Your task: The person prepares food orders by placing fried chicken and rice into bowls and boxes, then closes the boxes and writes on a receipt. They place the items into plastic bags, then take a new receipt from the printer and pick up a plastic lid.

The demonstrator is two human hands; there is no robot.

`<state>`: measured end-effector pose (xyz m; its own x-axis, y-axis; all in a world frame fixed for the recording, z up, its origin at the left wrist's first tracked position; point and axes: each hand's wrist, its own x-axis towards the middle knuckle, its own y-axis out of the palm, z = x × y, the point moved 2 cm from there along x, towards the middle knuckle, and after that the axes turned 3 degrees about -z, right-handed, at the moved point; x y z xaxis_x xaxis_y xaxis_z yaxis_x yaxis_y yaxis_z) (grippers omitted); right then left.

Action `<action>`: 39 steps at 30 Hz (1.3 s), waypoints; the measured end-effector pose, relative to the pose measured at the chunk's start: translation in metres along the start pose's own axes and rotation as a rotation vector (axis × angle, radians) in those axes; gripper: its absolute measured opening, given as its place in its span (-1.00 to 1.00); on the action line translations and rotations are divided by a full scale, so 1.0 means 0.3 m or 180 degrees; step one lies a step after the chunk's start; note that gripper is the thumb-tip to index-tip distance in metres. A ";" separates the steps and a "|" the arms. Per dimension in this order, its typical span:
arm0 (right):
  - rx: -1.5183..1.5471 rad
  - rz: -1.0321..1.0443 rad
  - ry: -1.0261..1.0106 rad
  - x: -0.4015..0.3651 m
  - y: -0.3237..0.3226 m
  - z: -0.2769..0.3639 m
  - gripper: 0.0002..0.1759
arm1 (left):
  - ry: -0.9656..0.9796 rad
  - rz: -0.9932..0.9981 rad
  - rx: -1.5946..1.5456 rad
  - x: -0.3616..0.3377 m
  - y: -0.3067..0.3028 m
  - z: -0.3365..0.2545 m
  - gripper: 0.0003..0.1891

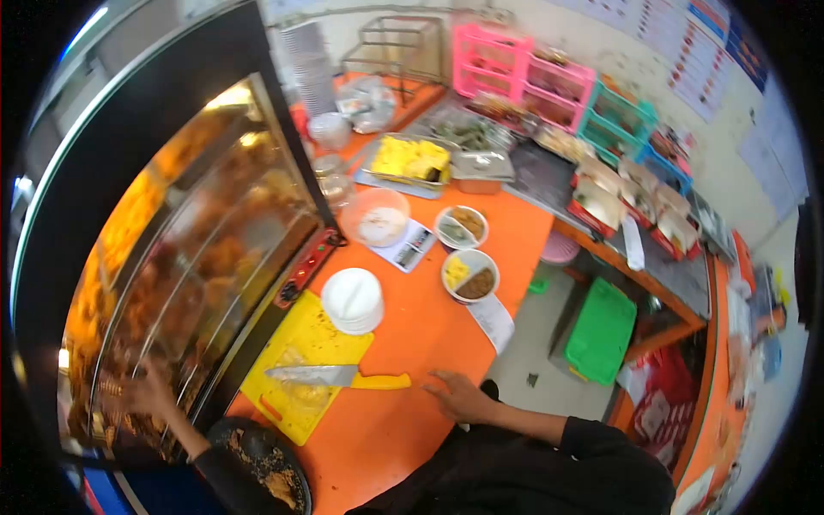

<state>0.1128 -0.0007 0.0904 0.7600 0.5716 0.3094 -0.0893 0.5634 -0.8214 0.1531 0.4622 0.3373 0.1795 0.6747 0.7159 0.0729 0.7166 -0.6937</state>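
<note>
My left hand [137, 396] reaches into the lit glass food cabinet [296, 184] at the lower left, among fried food; its fingers are blurred and what they hold, if anything, is unclear. Over the orange counter [412, 438] my right hand [455, 396] hovers with fingers apart, holding nothing, just right of the yellow handle of a knife [382, 381]. The knife's blade lies across a yellow cutting board [322, 412] with crumbs and pale scraps. Near my left forearm sits a black pan [296, 485] with browned food in it.
Stacked white lids [353, 300] stand beyond the board. Two divided bowls [470, 290] of food, a paper slip [493, 324], a pink bowl [352, 216] and a tray of yellow food [410, 160] are farther back. A green-lidded bin [605, 330] stands on the floor at right.
</note>
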 end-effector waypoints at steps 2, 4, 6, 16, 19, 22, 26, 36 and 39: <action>0.0053 -0.0033 0.0196 -0.082 -0.059 -0.044 -0.38 | 0.0200 -0.1152 -0.1186 0.048 0.122 0.104 -0.21; 0.0151 -0.0257 0.0685 -0.170 -0.105 -0.096 -0.40 | 0.0316 -0.1538 -0.1409 0.071 0.175 0.177 -0.24; 0.0023 -0.0444 0.1024 -0.224 -0.138 -0.134 -0.43 | 0.0302 -0.1647 -0.1390 0.095 0.203 0.263 -0.26; 0.0176 -0.0752 0.2089 -0.480 -0.232 -0.221 -0.50 | 0.0319 -0.1991 -0.1556 0.102 0.188 0.408 -0.39; 0.0259 -0.0697 0.2683 -0.685 -0.199 -0.241 -0.48 | 0.0383 -0.2383 -0.2037 0.034 0.133 0.318 -0.42; 0.0558 -0.0299 0.3751 -1.017 -0.052 -0.264 -0.50 | 0.0846 -0.2291 -0.3117 -0.267 0.083 0.130 -0.45; 0.3334 -0.0060 0.5025 -1.501 0.260 -0.276 -0.53 | 0.2948 0.0210 -0.4940 -1.129 0.027 -0.195 -0.50; 0.4644 -0.2261 0.5064 -1.329 -0.099 -0.127 -0.50 | 0.3774 0.1569 -0.3052 -1.794 -0.379 -0.571 -0.48; 0.4840 -0.3454 0.6121 -1.412 -0.154 -0.330 -0.49 | 0.3808 0.1442 -0.3546 -1.809 -0.309 -0.577 -0.49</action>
<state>-0.1414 -0.3280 -0.0502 0.2154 -0.2801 -0.9355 0.9078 0.4106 0.0861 0.2187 -0.0009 -0.0007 0.9260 -0.0992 0.3642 0.3218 -0.2967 -0.8991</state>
